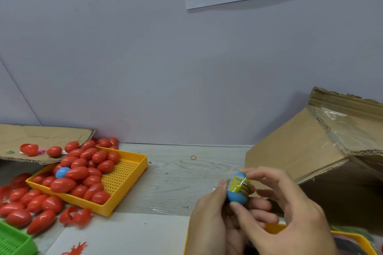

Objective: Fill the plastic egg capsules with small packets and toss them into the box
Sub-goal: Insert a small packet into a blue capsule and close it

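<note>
Head view: blue egg capsule [238, 190] upright, long axis near vertical, gripped between left hand [209, 219] and right hand [290, 213].

A blue plastic egg capsule [236, 192] with a yellow printed packet [241, 185] sits upright above the desk's near edge; the brown cardboard box [306, 147] stands at the right edge.

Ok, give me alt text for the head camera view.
Both hands, left hand and right hand, hold a blue egg capsule with a yellow packet at its top, beside a cardboard box. Red egg capsules fill a yellow tray at left.
</note>
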The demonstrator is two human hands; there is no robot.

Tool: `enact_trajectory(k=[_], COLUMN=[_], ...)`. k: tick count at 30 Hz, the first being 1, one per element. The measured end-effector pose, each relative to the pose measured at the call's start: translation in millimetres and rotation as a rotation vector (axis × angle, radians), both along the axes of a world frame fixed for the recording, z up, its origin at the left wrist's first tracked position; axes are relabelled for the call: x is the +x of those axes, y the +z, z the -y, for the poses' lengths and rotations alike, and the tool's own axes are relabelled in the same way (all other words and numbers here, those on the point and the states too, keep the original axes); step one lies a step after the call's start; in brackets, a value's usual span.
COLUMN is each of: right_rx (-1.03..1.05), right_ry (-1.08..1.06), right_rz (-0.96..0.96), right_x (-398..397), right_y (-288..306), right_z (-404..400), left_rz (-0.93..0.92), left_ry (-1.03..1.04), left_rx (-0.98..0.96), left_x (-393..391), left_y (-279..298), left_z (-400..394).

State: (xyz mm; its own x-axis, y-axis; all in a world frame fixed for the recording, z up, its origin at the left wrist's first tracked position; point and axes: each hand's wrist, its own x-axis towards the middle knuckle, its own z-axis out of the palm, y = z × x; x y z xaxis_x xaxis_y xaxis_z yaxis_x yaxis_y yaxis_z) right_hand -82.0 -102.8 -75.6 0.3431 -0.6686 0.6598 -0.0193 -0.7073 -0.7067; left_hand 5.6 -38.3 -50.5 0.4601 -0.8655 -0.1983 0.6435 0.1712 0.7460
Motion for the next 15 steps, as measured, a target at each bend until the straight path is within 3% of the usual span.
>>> enact_trajectory(k=[3,6,9,12,15], right_rx=[0.017,-0.019,-0.040,-0.020,0.012], right_ry=[0.024,0.008,-0.016,0.000,-0.020], right_rz=[-0.031,-0.115,-0.174,-0.183,-0.216], right_x=[-0.7,-2.0,-2.8,-2.7,-3.4], right_y=[-3.2,-2.4,1.0,1.5,0.8], right_z=[2.0,3.4,1.1,-0.3,-1.8], left_rz=[0.078,0.339,0.486,0.522,0.446], left_ry=[0.085,0.249,0.278,0.237,0.203], left_rx=[0.109,0.179,0.225,0.250,0.233], left_x=[3.2,5.2,1.9,0.0,0.2], left_y=[-4.9,-11.9,-10.6,-7.2,-5.9], left_z=[1.1,3.1,2.8,1.2,1.2])
